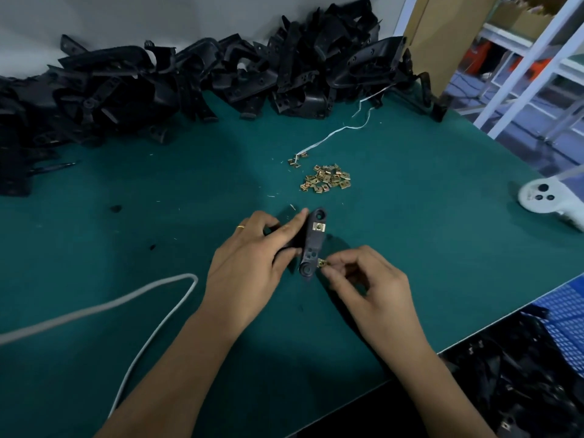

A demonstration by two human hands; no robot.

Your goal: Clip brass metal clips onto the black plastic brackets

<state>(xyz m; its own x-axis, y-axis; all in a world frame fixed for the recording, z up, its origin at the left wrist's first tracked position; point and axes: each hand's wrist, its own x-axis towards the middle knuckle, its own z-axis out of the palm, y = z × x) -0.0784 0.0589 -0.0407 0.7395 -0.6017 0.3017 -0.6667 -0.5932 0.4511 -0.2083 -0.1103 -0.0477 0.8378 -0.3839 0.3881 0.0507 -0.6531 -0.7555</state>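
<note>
Brass clip point(322, 263), pinched in the fingertips of the right hand point(366, 279), sits against the near right edge of a black plastic bracket point(313, 245) that the left hand point(249, 257) grips from its left side, both held just above the green counter point(158, 216) a little toward its near edge. One clip already fitted point(319, 227) shows on the bracket's upper half, so this looks like the second one going on.

Risks, as I judge them: the clip is small and held only at its tail, so it could twist and go on skewed, or spring out of the fingers and drop onto the counter if pushed off-line. The bracket is gripped on one side only; a hard push from the right may rotate it in the left hand and spoil the alignment. The clip's edges could also nick a fingertip.

Counts: one bracket in hand, two clips on or at it. A loose heap of brass clips point(325, 181) lies near the middle of the counter, too many and too small to count, with two or three strays point(295, 162) just beyond it. A large pile of black brackets point(189, 77) runs along the far edge, uncountable.
</note>
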